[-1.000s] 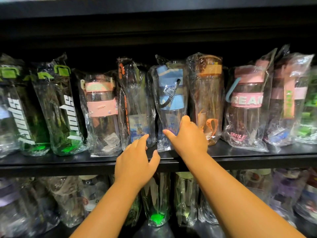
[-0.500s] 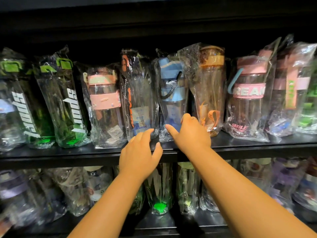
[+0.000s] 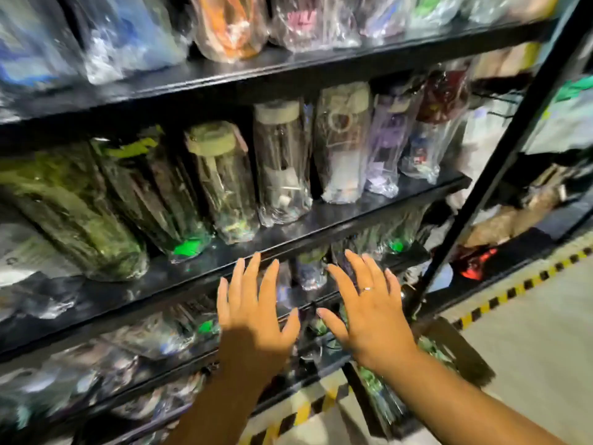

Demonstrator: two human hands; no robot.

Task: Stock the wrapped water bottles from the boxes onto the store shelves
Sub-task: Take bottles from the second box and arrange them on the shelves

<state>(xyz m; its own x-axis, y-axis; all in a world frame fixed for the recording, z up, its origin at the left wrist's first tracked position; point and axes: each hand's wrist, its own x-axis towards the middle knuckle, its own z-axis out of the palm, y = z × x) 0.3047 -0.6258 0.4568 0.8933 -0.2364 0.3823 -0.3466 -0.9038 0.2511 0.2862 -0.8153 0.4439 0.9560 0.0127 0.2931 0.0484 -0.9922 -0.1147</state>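
Clear plastic wraps the water bottles (image 3: 282, 162) standing in a row on the black shelf (image 3: 321, 220) above and beyond both hands. I note the left hand (image 3: 253, 319) and right hand (image 3: 369, 313) empty, each grip released, fingers spread. A box (image 3: 449, 351) holding more wrapped bottles lies just below the right hand.

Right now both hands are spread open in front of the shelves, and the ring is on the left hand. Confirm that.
Not quite. The head view shows the left hand and the right hand both spread open in front of the shelves, holding nothing, but the ring sits on a finger of the right hand, not the left.
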